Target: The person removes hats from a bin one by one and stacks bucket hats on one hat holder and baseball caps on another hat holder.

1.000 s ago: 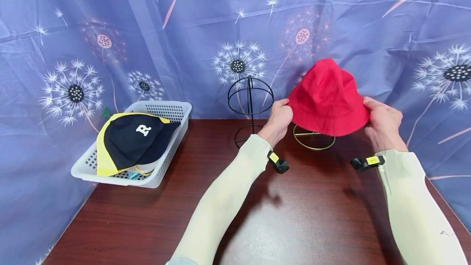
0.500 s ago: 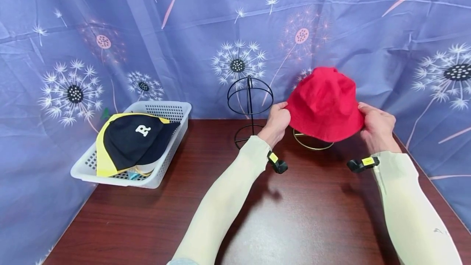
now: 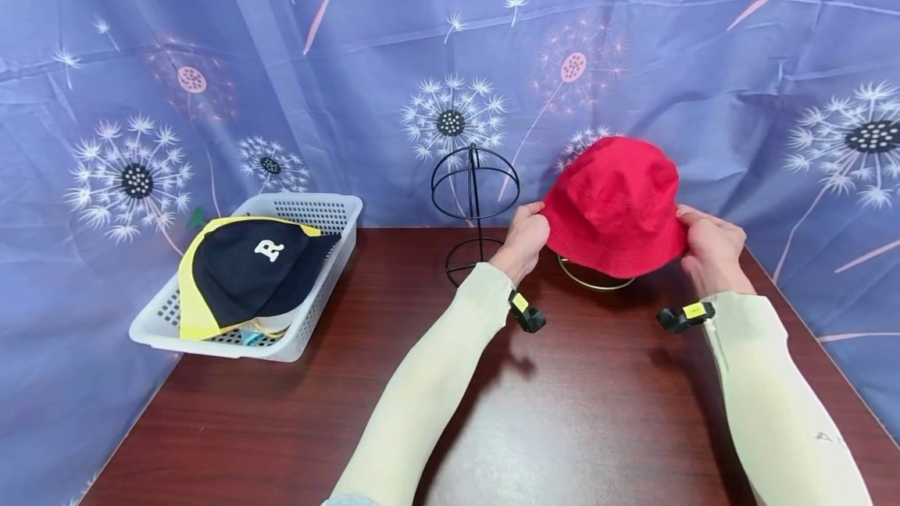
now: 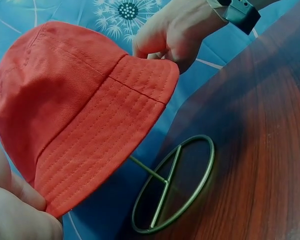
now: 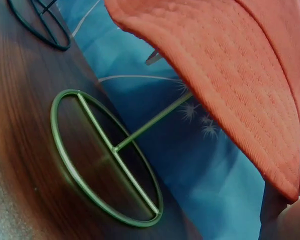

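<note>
A red bucket hat (image 3: 613, 205) sits over the top of a gold wire hat stand (image 3: 596, 284), its brim facing forward and down. My left hand (image 3: 526, 239) pinches the brim at its left edge, while my right hand (image 3: 713, 248) pinches the right edge. In the left wrist view, the stand's round base (image 4: 210, 165) and part of its stem show below the brim. From the right wrist, the stem (image 5: 155, 122) rises and disappears under the hat (image 5: 230, 75). The upper part of the stand is hidden by the hat.
Left of the hat, a black wire hat stand (image 3: 475, 217) stands bare near the curtain. A white plastic basket (image 3: 330, 256) at the left holds a black and yellow cap (image 3: 242, 268) with a white R, over other items. The patterned curtain (image 3: 366, 100) hangs behind the brown table (image 3: 281, 428).
Both hands have lowered the red hat over the gold stand and shifted it slightly left. The crown has become rounder, and the right hand has moved inward and down.
</note>
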### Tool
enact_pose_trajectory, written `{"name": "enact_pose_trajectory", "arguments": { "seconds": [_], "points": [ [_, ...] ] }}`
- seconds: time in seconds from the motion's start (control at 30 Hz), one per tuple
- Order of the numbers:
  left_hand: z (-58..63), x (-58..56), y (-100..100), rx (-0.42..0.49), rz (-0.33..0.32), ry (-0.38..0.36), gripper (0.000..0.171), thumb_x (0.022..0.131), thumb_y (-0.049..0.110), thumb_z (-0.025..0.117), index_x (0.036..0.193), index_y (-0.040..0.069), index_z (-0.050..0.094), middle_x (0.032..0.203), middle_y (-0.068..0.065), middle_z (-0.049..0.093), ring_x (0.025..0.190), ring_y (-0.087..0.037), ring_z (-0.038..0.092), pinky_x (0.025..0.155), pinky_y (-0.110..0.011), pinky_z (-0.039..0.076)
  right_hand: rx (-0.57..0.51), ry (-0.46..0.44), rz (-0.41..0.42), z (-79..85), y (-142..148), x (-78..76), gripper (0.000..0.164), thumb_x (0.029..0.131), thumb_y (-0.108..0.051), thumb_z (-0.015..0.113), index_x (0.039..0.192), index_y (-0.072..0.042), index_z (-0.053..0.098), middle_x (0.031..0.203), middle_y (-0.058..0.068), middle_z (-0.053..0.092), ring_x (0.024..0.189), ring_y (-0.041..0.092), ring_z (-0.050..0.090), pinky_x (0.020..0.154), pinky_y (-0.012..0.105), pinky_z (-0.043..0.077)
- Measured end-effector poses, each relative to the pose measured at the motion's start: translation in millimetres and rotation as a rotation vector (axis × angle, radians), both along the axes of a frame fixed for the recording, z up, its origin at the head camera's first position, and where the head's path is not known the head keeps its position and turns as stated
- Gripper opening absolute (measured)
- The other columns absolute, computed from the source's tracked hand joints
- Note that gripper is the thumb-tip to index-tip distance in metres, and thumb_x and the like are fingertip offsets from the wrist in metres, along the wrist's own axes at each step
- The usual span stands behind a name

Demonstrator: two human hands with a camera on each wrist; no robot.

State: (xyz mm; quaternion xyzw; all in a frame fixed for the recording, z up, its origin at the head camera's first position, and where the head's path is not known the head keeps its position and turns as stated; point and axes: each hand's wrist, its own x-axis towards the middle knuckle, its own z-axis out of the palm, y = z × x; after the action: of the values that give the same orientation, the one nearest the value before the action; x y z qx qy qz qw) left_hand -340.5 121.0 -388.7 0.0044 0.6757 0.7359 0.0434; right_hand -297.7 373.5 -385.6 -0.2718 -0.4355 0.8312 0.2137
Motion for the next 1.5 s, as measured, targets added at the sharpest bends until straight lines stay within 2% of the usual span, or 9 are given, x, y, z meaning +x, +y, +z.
{"name": "enact_pose_trajectory", "arguments": {
  "seconds": [0.2,0.43,0.7,0.83,1.0,1.13,1.27,1.4,1.5],
  "points": [
    [-2.0,-1.1,-1,-0.043,0.010,0.002,0.058,0.093,-0.010,0.037,0.146,-0.003,0.060,0.146,-0.014,0.059,0.137,-0.026,0.056,0.116,-0.035,0.044,0.020,-0.041,0.008,-5.3,0,-2.7,0.036,0.093,0.011,0.068,0.068,-0.012,0.082,0.066,-0.003,0.075,0.070,0.005,0.068,0.060,0.017,0.055],
    [-5.1,-0.4,-3,-0.079,0.008,0.014,0.058,0.093,-0.010,0.036,0.146,-0.002,0.060,0.148,-0.013,0.058,0.138,-0.026,0.055,0.117,-0.035,0.044,0.029,-0.022,0.026,-8.6,0,-1.4,0.037,0.094,0.011,0.065,0.071,-0.011,0.083,0.067,-0.002,0.075,0.067,0.006,0.068,0.059,0.017,0.055],
    [-7.9,1.1,-5,-0.033,-0.008,0.016,0.059,0.093,-0.010,0.036,0.146,-0.003,0.060,0.149,-0.013,0.057,0.139,-0.027,0.054,0.117,-0.036,0.043,-0.003,0.008,0.023,-11.1,-3,0.6,0.028,0.094,0.011,0.064,0.085,-0.006,0.084,0.072,-0.004,0.077,0.072,0.005,0.068,0.062,0.017,0.055],
    [-11.1,0.6,-7,-0.053,-0.002,0.021,0.059,0.094,-0.010,0.036,0.147,0.000,0.059,0.152,-0.010,0.052,0.141,-0.025,0.050,0.117,-0.035,0.042,0.000,0.026,0.018,-13.6,-2,1.1,0.027,0.096,0.009,0.065,0.083,-0.008,0.083,0.073,-0.004,0.077,0.072,0.005,0.068,0.062,0.016,0.054],
    [-13.5,2.6,-10,-0.083,0.009,0.044,0.058,0.095,-0.008,0.041,0.148,0.004,0.058,0.149,-0.009,0.053,0.137,-0.024,0.051,0.115,-0.035,0.044,0.076,0.013,-0.011,-14.6,-2,3.5,0.025,0.095,0.004,0.068,0.082,-0.011,0.083,0.072,-0.006,0.076,0.072,0.005,0.066,0.061,0.015,0.052],
    [-10.1,7.1,-14,-0.159,0.016,0.075,0.049,0.100,0.004,0.052,0.149,0.005,0.058,0.142,-0.009,0.058,0.135,-0.023,0.050,0.111,-0.035,0.046,0.129,0.003,-0.016,-11.6,-4,9.6,0.024,0.095,0.001,0.067,0.083,-0.012,0.082,0.068,-0.005,0.073,0.063,0.006,0.062,0.054,0.017,0.050],
    [-9.2,10.7,-19,-0.231,0.024,0.078,0.050,0.100,0.016,0.059,0.149,0.008,0.058,0.139,-0.006,0.057,0.134,-0.020,0.048,0.110,-0.034,0.047,0.170,-0.015,0.011,-8.3,-6,18.0,0.022,0.096,-0.003,0.065,0.085,-0.013,0.081,0.066,-0.005,0.070,0.058,0.006,0.061,0.051,0.017,0.050],
    [-10.7,13.3,-24,-0.248,0.009,0.068,0.053,0.099,0.023,0.062,0.150,0.011,0.058,0.138,-0.004,0.055,0.130,-0.019,0.051,0.109,-0.034,0.048,0.230,-0.031,0.008,-5.6,-9,24.4,0.020,0.096,-0.006,0.065,0.084,-0.015,0.079,0.068,-0.006,0.070,0.062,0.005,0.061,0.053,0.016,0.049],
    [-9.8,17.1,-28,-0.242,-0.010,0.065,0.054,0.099,0.024,0.065,0.151,0.012,0.057,0.140,-0.004,0.055,0.130,-0.019,0.052,0.109,-0.034,0.048,0.273,0.004,-0.033,-2.9,-13,28.2,0.019,0.094,-0.005,0.065,0.084,-0.015,0.078,0.072,-0.005,0.070,0.064,0.006,0.062,0.054,0.015,0.050]
  ]
}}
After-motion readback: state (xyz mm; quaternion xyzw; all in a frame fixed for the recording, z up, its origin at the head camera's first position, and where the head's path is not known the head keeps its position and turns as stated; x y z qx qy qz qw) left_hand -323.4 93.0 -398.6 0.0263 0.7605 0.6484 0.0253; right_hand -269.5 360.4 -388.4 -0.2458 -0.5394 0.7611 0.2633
